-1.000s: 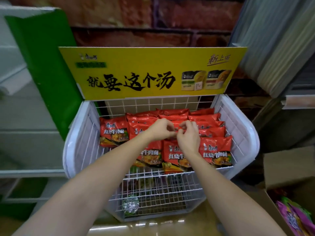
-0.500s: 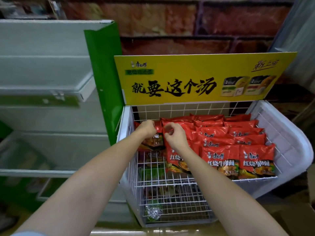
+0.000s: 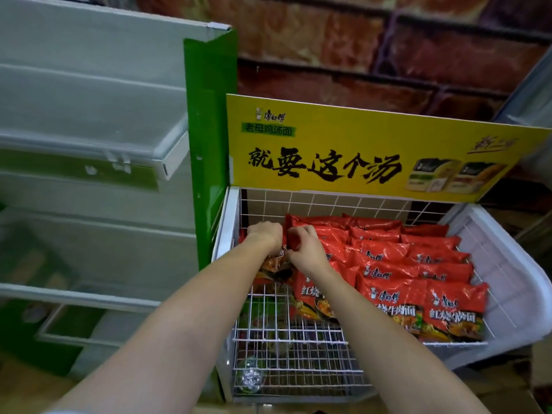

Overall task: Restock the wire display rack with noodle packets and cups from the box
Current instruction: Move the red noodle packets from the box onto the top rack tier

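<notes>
A white wire display rack (image 3: 298, 348) holds rows of red noodle packets (image 3: 397, 300) in its top basket. My left hand (image 3: 265, 236) and my right hand (image 3: 304, 249) are both at the basket's far left. Their curled fingers pinch the top edge of a red packet (image 3: 276, 264) standing in the leftmost row. The packet's lower part shows between my wrists. The box is out of view.
A yellow sign (image 3: 358, 153) stands upright behind the basket. A green and grey shelving unit (image 3: 209, 144) stands to the left. A brick wall (image 3: 358, 55) is behind. Lower tiers of the rack hold dim items, one a shiny wrapped thing (image 3: 249, 377).
Both hands shifted from the middle rows to the basket's far left row. The view has swung left, so the rack now sits to the right.
</notes>
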The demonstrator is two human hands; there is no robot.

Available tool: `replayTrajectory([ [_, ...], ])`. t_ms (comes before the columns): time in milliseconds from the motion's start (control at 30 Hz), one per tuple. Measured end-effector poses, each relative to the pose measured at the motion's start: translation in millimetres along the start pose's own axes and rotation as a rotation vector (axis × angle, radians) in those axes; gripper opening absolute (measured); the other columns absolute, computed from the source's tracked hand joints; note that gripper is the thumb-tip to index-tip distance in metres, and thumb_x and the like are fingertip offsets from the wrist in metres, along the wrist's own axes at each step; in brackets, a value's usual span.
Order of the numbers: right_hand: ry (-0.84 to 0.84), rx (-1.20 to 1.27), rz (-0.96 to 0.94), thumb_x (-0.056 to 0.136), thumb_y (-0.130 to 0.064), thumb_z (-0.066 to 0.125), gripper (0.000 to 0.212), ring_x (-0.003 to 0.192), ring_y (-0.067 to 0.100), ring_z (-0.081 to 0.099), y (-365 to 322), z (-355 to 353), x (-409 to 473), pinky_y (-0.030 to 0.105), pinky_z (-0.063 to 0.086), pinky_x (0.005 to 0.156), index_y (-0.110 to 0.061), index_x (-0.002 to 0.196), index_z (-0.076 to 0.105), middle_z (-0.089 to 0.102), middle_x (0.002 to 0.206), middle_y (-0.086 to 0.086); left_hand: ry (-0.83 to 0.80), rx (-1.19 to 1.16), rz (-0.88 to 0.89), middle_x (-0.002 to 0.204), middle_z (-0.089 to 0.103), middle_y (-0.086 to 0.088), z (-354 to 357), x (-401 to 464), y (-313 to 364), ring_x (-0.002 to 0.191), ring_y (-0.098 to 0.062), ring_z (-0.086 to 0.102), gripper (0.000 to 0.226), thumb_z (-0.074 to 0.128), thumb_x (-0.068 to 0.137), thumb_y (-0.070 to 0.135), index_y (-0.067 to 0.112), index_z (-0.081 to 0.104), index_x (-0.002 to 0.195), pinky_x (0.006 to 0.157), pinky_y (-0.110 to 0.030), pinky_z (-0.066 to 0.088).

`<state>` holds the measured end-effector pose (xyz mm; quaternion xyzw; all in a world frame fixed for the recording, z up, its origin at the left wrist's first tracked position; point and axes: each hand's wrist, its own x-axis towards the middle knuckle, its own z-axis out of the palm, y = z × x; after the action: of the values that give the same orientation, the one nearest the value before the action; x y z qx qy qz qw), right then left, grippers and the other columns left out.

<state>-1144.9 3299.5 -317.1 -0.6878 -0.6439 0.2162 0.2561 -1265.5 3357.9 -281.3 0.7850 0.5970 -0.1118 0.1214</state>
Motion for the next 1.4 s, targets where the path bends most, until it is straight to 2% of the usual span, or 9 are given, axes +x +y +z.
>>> replayTrajectory([
  [100,0.027,0.028,0.012,0.082,-0.007,0.070,0.053,0.091,0.022,0.062,0.3,2.5,0.8,0.038,0.058,0.078,-0.016,0.133,0.056,0.044,0.129,-0.002,0.035,0.012,-0.021,0.145,0.046,-0.013,3.9,3.8,0.0,0.136,-0.033,0.041,0.051,0.064,0.093,0.020,0.013,0.048,0.140,0.105,-0.047,0.040],
  [300,0.002,0.104,0.016,0.085,-0.006,0.069,0.048,0.098,0.020,0.061,1.7,-3.7,-0.1,0.032,0.056,0.083,-0.016,0.130,0.057,0.046,0.129,-0.003,-0.217,0.009,-0.085,0.153,0.043,-0.013,20.8,12.8,-6.0,0.141,-0.034,0.040,0.102,0.082,0.077,0.050,0.013,0.026,0.154,0.113,-0.052,0.034],
  [500,0.012,0.154,-0.010,0.084,-0.006,0.069,0.046,0.101,0.018,0.059,3.0,-6.7,-11.3,0.032,0.054,0.087,-0.018,0.127,0.059,0.050,0.126,-0.005,-0.260,0.080,-0.141,0.160,0.025,-0.020,27.1,8.7,-2.9,0.147,-0.038,0.027,0.135,0.087,0.063,0.061,0.017,0.002,0.160,0.117,-0.058,0.019],
  [667,0.040,0.165,-0.019,0.084,-0.005,0.066,0.043,0.098,0.011,0.058,3.5,-11.5,-21.3,0.023,0.049,0.078,-0.019,0.125,0.061,0.050,0.119,-0.009,-0.289,-0.071,-0.240,0.163,0.024,-0.015,25.0,4.9,-4.0,0.147,-0.037,0.030,0.113,0.078,0.084,0.044,0.015,-0.001,0.160,0.117,-0.053,0.027],
  [800,0.116,0.154,0.005,0.085,-0.007,0.065,0.036,0.099,0.011,0.057,6.3,-14.3,-32.4,0.027,0.052,0.088,-0.020,0.119,0.063,0.050,0.120,-0.006,-0.224,-0.022,-0.267,0.159,0.031,-0.016,8.6,-7.7,1.6,0.145,-0.038,0.028,0.114,0.087,0.069,0.052,0.011,0.026,0.156,0.112,-0.049,0.032],
  [967,0.219,0.184,0.094,0.087,-0.009,0.065,0.025,0.096,0.009,0.057,9.0,-16.2,-43.3,0.034,0.054,0.091,-0.021,0.109,0.065,0.049,0.113,-0.006,-0.277,-0.002,-0.146,0.144,0.054,-0.014,-6.3,-11.5,0.2,0.131,-0.032,0.052,0.086,0.083,0.078,0.043,0.007,0.045,0.146,0.108,-0.046,0.044],
  [1100,0.209,0.198,0.115,0.090,-0.007,0.064,0.027,0.101,0.012,0.058,8.9,-19.3,-49.4,0.026,0.053,0.086,-0.021,0.112,0.064,0.052,0.115,-0.004,-0.290,0.076,0.010,0.132,0.064,-0.011,-23.9,-27.3,7.1,0.118,-0.028,0.064,0.066,0.082,0.084,0.030,0.003,0.054,0.137,0.101,-0.037,0.052],
  [1267,0.114,0.211,0.121,0.090,-0.004,0.064,0.031,0.100,0.011,0.060,14.2,-22.5,-53.1,0.010,0.044,0.070,-0.019,0.117,0.065,0.060,0.116,-0.003,-0.374,0.120,0.100,0.131,0.062,-0.009,-36.8,-44.0,18.5,0.112,-0.034,0.064,0.080,0.092,0.070,0.026,0.011,0.051,0.136,0.094,-0.048,0.056],
  [1400,0.062,0.243,0.143,0.091,-0.001,0.063,0.030,0.108,0.014,0.062,23.6,-33.4,-53.7,0.019,0.049,0.086,-0.017,0.116,0.066,0.066,0.114,-0.002,-0.462,0.184,0.169,0.137,0.059,-0.004,-47.3,-55.2,23.8,0.116,-0.034,0.063,0.090,0.095,0.065,0.027,0.023,0.048,0.142,0.091,-0.050,0.057],
])
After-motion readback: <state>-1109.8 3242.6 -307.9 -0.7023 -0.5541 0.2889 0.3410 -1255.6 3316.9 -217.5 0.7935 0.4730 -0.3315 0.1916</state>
